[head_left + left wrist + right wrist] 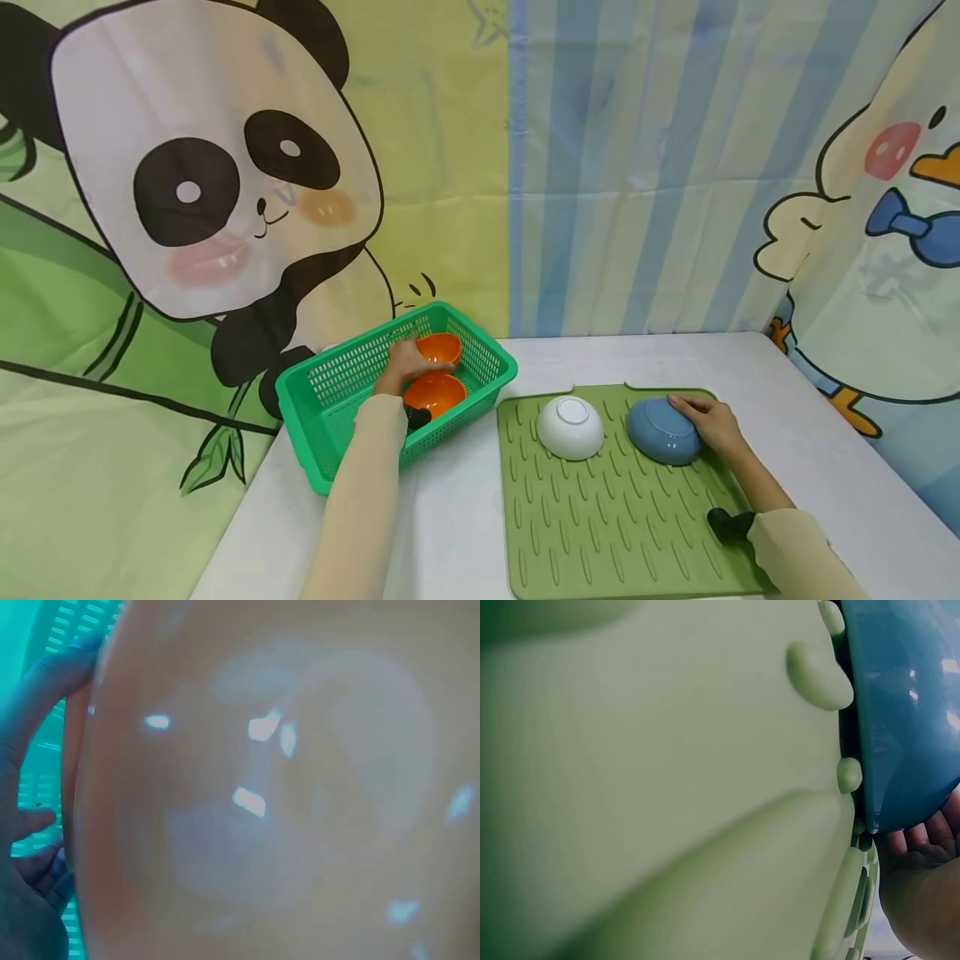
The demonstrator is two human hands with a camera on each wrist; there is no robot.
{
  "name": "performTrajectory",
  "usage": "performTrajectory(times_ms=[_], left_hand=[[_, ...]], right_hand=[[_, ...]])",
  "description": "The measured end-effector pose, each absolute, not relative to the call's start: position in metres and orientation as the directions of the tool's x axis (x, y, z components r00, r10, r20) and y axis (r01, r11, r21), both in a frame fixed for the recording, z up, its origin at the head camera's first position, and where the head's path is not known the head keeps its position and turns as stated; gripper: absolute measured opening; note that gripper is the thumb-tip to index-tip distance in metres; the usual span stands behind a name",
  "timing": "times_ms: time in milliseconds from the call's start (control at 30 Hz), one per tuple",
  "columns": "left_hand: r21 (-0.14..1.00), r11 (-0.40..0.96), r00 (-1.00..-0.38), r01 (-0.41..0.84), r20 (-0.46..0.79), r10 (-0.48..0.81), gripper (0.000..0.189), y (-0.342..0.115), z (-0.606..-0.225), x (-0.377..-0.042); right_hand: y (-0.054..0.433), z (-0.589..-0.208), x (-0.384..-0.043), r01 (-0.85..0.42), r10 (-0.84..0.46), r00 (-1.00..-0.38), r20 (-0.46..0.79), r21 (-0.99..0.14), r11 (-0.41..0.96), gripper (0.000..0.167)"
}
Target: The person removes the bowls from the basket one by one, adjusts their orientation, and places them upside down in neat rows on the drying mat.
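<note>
In the head view my left hand (407, 363) reaches into a green basket (337, 417) and grips the farther orange bowl (442, 343) by its side. The nearer orange bowl (438, 392) sits right beside it, under the wrist, and its glossy surface (285, 795) fills most of the left wrist view. My right hand (712, 425) grips a blue bowl (660, 433) that lies upside down on a green ridged drying mat (600, 525). From the right wrist view, the fingers (930, 832) curl against the bowl's far side.
An upturned white bowl (570, 429) stands on the mat, left of the blue one. Basket and mat lie side by side on a white table (442, 533). Behind the table hangs a cartoon-printed curtain (450, 167).
</note>
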State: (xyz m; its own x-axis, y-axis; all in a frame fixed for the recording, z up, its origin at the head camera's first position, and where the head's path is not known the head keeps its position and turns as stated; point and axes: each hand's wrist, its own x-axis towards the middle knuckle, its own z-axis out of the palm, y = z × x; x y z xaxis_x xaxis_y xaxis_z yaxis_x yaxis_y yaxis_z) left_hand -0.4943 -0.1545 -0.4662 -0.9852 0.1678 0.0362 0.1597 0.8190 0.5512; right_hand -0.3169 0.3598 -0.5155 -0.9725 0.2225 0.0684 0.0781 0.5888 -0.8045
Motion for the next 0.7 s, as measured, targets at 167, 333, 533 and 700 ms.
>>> performTrajectory(times_ms=[167,333,533,700], left_hand=[[0.555,0.824,-0.990,0.113,-0.008,0.140,0.116,-0.1536,-0.4646,-0.4914],[0.545,0.831,-0.989,0.113,-0.017,0.146,0.115,-0.1524,-0.4612,-0.4897],[0.536,0.835,-0.986,0.119,-0.035,0.163,0.114,-0.1515,-0.4596,-0.4874],[0.534,0.835,-0.984,0.131,-0.029,0.173,0.112,-0.1515,-0.4604,-0.4876]], right_hand=[[0.3598,-0.5162,-0.3169,0.074,0.223,-0.972,0.070,-0.812,0.579,0.065],[0.3600,-0.5161,-0.3173,0.071,0.222,-0.972,0.072,-0.815,0.576,0.065],[0.3592,-0.5152,-0.3168,0.079,0.232,-0.970,0.068,-0.818,0.570,0.063],[0.3597,-0.5152,-0.3170,0.083,0.236,-0.969,0.068,-0.812,0.578,0.065]])
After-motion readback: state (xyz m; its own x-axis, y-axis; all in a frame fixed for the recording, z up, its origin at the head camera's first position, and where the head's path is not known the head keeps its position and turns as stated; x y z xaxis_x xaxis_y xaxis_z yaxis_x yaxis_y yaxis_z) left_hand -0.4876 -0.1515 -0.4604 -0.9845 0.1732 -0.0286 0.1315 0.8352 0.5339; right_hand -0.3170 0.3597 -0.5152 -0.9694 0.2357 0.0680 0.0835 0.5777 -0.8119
